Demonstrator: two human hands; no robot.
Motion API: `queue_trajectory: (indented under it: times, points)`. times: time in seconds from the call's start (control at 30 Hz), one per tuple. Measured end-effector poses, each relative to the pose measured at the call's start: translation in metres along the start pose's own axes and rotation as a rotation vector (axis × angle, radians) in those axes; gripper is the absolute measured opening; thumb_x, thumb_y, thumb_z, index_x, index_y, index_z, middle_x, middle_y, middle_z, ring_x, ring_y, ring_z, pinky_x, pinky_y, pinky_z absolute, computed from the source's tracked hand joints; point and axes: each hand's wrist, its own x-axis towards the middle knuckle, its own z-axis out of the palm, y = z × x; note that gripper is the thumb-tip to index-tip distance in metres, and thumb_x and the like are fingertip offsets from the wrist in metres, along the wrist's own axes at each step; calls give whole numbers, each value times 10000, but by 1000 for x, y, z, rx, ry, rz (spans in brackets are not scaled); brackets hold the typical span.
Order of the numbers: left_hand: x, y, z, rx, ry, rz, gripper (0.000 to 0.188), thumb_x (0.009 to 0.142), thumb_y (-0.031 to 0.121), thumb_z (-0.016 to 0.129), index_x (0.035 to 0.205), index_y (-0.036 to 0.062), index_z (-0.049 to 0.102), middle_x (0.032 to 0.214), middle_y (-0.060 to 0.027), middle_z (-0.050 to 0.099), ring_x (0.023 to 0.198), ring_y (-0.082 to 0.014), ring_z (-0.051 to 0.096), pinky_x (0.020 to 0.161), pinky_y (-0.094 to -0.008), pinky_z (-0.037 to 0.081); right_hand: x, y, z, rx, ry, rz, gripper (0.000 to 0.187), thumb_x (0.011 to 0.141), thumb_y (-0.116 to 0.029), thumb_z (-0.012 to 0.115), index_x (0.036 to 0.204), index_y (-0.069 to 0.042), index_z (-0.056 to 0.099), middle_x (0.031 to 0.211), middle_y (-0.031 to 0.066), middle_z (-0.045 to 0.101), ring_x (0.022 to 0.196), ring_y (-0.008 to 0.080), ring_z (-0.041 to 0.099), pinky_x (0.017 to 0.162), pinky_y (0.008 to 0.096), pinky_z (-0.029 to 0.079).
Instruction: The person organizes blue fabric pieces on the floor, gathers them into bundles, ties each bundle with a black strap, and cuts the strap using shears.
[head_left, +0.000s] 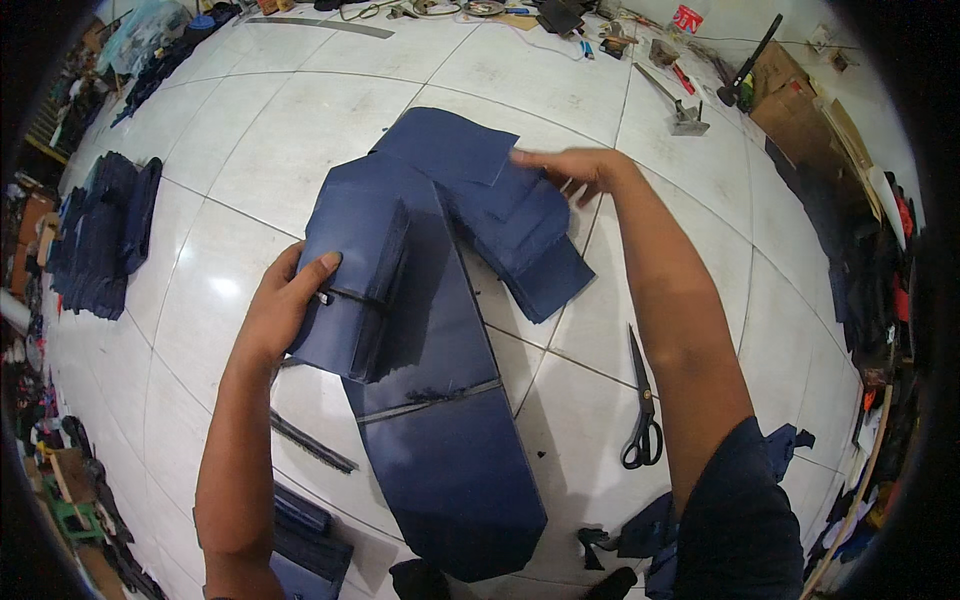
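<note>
My left hand (283,300) grips a flat bundle of navy blue pieces (360,235), which has a black band around its middle. Its thumb presses on top, while the other fingers are mostly hidden behind the edge. Under the bundle lies a long navy sheet (450,480) with angled corners and a pale strap across it. My right hand (580,168) is at the far right of a loose heap of navy pieces (515,215). One fingertip is at the edge of the top navy piece (445,140), and its fingers are apart.
Black-handled scissors (642,430) lie on the white tiled floor (590,390) beside my right forearm. A dark strip (312,440) lies near my left forearm. Navy stacks (105,235) sit at the left. Along the far wall are tools, a hammer (750,62) and cardboard (790,95).
</note>
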Motion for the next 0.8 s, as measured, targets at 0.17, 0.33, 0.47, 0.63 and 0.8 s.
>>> queue_trajectory:
  times: [0.17, 0.33, 0.47, 0.63, 0.8]
  points:
    - [3, 0, 1, -26, -62, 45, 783, 851, 509, 641, 1370, -52, 469, 1219, -232, 595, 1100, -295, 587, 947, -365, 456, 51, -7, 15, -62, 516, -214, 1060, 834, -818, 358, 1415, 68, 406, 1415, 311, 448, 1335, 410, 441, 1080, 472, 382]
    - [2, -4, 2, -25, -24, 29, 753, 855, 494, 640, 1351, -52, 487, 1200, -214, 603, 1087, -282, 585, 946, -363, 448, 51, -7, 41, -280, 344, -203, 770, 847, -594, 594, 1240, 69, 608, 1290, 298, 573, 1205, 410, 565, 1019, 450, 446]
    - [-1, -5, -4, -40, -37, 32, 733, 861, 486, 638, 1340, -50, 497, 1183, -203, 607, 1058, -269, 588, 933, -354, 449, -1, -15, 43, -43, 47, -84, 812, 749, -394, 771, 1376, 43, 496, 1359, 273, 525, 1231, 385, 543, 1018, 435, 446]
    - [3, -5, 0, -60, -52, 38, 737, 857, 494, 641, 1332, -52, 502, 1170, -195, 608, 1033, -254, 592, 919, -343, 454, -14, -10, 37, 159, -36, -48, 796, 717, -453, 782, 1303, 42, 569, 1269, 242, 609, 1122, 377, 618, 976, 428, 480]
    - [13, -24, -9, 31, 24, 82, 754, 842, 502, 657, 1325, -58, 511, 1137, -187, 625, 994, -252, 609, 895, -330, 467, -6, -33, 59, 88, -78, -39, 857, 709, -492, 793, 1330, 42, 542, 1300, 226, 595, 1150, 364, 611, 1008, 403, 472]
